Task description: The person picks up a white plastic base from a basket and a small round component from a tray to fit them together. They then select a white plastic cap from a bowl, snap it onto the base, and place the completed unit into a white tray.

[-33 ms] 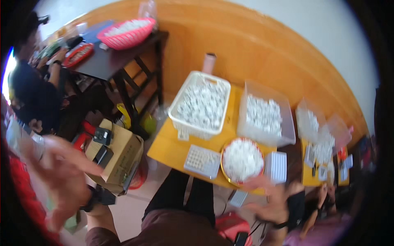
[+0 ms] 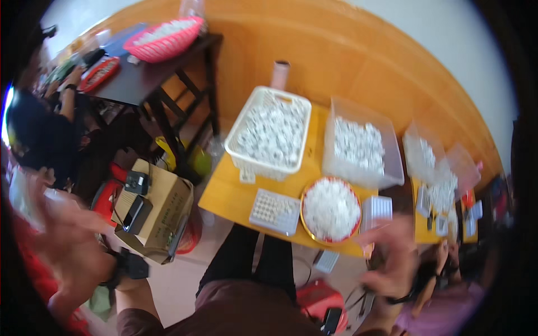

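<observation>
My left hand (image 2: pixel 78 246) is raised at the left, blurred, its fingers spread and nothing in them. Beside it stands a cardboard box (image 2: pixel 162 218). My right hand (image 2: pixel 395 255) hovers at the front right corner of the yellow table (image 2: pixel 224 193), fingers apart and holding nothing. Nearest to it are a small white ridged tray (image 2: pixel 379 210) and a round, red-rimmed plate heaped with small whitish pieces (image 2: pixel 330 210). Left of that plate lies a pale tray with rows of small round parts (image 2: pixel 274 211).
A white basket (image 2: pixel 238 148) and a translucent bin (image 2: pixel 392 173), both full of small white parts, stand farther back near a pink cup (image 2: pixel 280 75). At left, a person (image 2: pixel 42 129) works at a dark table (image 2: pixel 134 84) with a pink basket (image 2: pixel 168 42). Another person (image 2: pixel 437 297) sits at right.
My right hand has moved slightly up and to the right. The table and its containers sit a little higher in the picture. Both hands stay empty.
</observation>
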### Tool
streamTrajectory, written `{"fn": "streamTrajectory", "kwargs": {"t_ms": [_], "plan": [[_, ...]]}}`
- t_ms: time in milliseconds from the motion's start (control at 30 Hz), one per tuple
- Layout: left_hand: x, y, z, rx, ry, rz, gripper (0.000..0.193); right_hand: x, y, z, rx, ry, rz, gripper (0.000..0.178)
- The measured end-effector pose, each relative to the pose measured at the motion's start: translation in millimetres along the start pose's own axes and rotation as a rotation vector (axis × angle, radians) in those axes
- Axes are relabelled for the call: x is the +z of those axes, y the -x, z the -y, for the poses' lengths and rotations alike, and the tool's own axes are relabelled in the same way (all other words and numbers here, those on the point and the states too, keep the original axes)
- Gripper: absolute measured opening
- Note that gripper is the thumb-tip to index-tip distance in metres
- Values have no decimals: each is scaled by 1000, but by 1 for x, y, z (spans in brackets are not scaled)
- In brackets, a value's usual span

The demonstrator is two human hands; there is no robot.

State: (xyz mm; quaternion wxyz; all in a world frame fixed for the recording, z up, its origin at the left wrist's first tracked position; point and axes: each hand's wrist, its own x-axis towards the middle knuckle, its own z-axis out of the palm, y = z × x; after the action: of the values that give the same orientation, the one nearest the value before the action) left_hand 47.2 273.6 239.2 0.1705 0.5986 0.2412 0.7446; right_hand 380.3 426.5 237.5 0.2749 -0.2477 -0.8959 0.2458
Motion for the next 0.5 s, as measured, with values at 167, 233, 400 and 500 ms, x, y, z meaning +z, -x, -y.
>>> {"fn": "streamTrajectory", "kwargs": {"t_ms": [167,233,400,500], "plan": [[23,-17,48,-64,126,53,93,-52,24,31,215,53,-634,56],[19,-16,61,-59,143,48,92,-60,17,38,178,301,-752,53],[13,-4,86,-31,157,-23,90,-89,-4,47,1,931,-941,51],[12,6,85,-39,126,-74,89,-99,-5,51,-47,1035,-898,52]]}}
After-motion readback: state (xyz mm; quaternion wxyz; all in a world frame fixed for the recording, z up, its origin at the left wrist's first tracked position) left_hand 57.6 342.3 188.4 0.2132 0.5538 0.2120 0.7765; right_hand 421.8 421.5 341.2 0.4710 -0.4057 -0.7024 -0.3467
